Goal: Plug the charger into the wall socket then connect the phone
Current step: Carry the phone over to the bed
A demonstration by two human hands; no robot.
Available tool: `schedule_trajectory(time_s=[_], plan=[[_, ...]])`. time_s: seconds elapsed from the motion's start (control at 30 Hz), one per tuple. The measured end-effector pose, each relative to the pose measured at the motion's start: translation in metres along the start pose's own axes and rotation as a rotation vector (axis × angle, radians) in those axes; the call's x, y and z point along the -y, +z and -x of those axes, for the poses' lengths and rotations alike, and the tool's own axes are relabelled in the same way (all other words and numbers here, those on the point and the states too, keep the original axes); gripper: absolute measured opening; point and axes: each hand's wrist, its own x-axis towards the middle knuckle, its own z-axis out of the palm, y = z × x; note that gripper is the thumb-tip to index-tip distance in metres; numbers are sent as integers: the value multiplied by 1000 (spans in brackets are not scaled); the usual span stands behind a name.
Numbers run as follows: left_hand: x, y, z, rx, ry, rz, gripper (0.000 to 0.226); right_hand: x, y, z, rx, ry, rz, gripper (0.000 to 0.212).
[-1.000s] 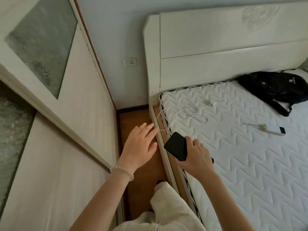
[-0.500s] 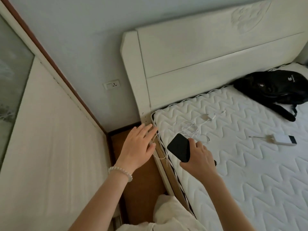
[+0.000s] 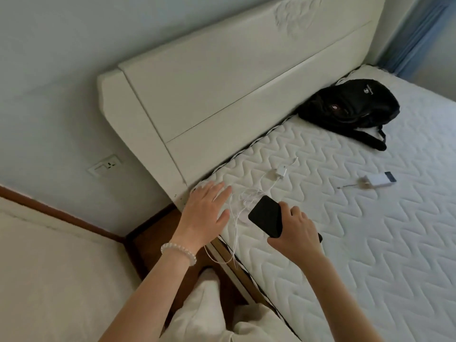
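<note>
Black backpack lies beyond the charger.

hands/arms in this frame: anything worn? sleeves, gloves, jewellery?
Both forearms are bare as far as the frame shows: no sleeves, no gloves. The left hand has a bracelet of pale round beads at the wrist. The right hand and its wrist show nothing worn; no rings or watch visible on either.

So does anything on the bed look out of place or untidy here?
Mostly the white charger cable: it lies in a loose tangle near the mattress corner, and one loop hangs over the edge toward the floor. The charger plug lies unplugged on the mattress. Nothing looks spilled or damaged.
</note>
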Motion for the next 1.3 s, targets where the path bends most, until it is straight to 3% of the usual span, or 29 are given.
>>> schedule_trajectory(time_s=[0.33, 0.63, 1.0, 1.3], plan=[[45, 9, -119, 101, 363, 87, 53, 22, 8, -44, -88, 384, -38, 78], [38, 33, -173, 174, 591, 174, 52, 27, 16, -48, -140, 626, -100, 78], [-19, 97, -206, 294, 591, 222, 52, -31, 55, -53, -76, 751, -141, 78], [-61, 197, -244, 319, 568, 262, 49, -113, 129, -89, -44, 766, -161, 75]])
